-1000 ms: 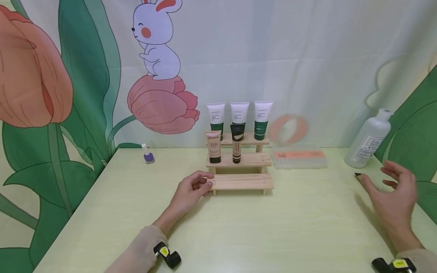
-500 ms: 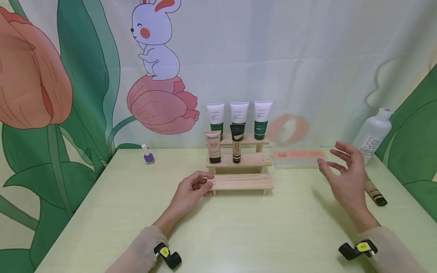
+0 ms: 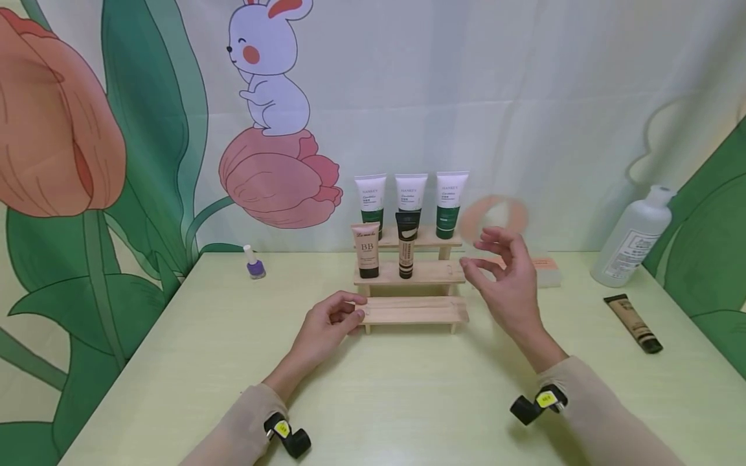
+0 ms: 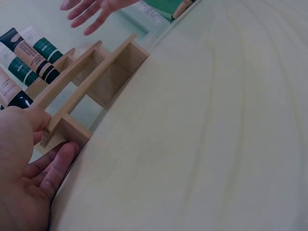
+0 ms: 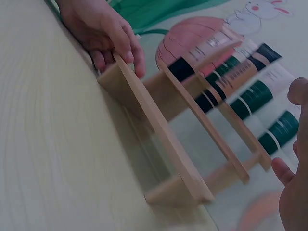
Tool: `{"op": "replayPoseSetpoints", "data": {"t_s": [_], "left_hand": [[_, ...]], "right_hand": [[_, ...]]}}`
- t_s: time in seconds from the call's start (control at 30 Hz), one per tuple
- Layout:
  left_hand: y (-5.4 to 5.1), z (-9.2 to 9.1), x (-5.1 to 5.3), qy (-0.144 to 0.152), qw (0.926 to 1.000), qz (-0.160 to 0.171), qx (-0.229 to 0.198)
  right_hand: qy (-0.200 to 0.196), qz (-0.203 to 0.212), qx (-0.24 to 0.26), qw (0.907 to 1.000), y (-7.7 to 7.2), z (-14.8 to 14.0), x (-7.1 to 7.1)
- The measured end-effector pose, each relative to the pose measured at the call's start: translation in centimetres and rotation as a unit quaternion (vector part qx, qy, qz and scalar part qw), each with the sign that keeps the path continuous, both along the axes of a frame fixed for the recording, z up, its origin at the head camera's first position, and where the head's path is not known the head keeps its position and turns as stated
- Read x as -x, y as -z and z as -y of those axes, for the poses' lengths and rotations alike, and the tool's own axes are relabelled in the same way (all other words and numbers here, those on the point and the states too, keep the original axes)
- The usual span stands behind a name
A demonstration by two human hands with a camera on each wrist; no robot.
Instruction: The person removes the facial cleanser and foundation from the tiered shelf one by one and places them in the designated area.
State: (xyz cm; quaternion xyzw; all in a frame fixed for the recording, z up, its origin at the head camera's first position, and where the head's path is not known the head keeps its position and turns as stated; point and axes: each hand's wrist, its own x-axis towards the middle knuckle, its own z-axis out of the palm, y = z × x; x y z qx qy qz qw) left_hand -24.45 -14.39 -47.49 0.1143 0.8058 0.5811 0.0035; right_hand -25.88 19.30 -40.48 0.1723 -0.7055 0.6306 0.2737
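Pinching left end of pale wooden three-tier stand (image 3: 414, 310) with left hand (image 3: 322, 325) | hovering beside stand's right end with right hand (image 3: 511, 285), wide between thumb and fingers

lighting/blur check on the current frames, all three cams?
Head: bright, fairly even, soft shadows on the table near the right sleeve; "BB" on the beige tube reads, finer print doesn't. Left wrist: dimmer, tilted, right hand cropped at top. Right wrist: also dim and tilted, wooden stand's near end smeared, perhaps motion blur.
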Motion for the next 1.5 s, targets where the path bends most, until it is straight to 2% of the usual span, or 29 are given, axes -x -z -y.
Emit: {"op": "replayPoseSetpoints", "data": {"t_s": [0.17,0.37,0.77,1.0,1.13,1.37,1.5], "left_hand": [[0.1,0.1,0.0,-0.001,1.0000,0.002,0.003],[0.2,0.2,0.1,-0.002,1.0000,0.000,0.004],[0.0,0.1,0.0,0.003,1.0000,0.000,0.000],[-0.1,0.2,-0.1,0.003,1.0000,0.003,0.000],[-0.2,0.1,0.0,0.001,1.0000,0.003,-0.002],[-0.1,0.1,0.0,-0.002,1.0000,0.005,0.001],[-0.1,0.0,0.0,-0.002,1.0000,0.005,0.001]], "right_hand": [[-0.035,0.011,-0.007,0.9993,0.0,3.3,0.8],[-0.054,0.032,-0.022,0.9978,0.0,6.2,1.5],[-0.037,0.073,-0.055,0.9951,0.2,8.7,2.3],[-0.031,0.063,-0.078,0.9944,0.2,9.0,2.5],[-0.035,0.047,-0.073,0.9956,-0.1,8.6,2.3],[-0.021,0.023,-0.050,0.9982,-0.7,6.1,2.0],[0.003,0.016,-0.048,0.9987,-1.4,4.0,1.8]]}}
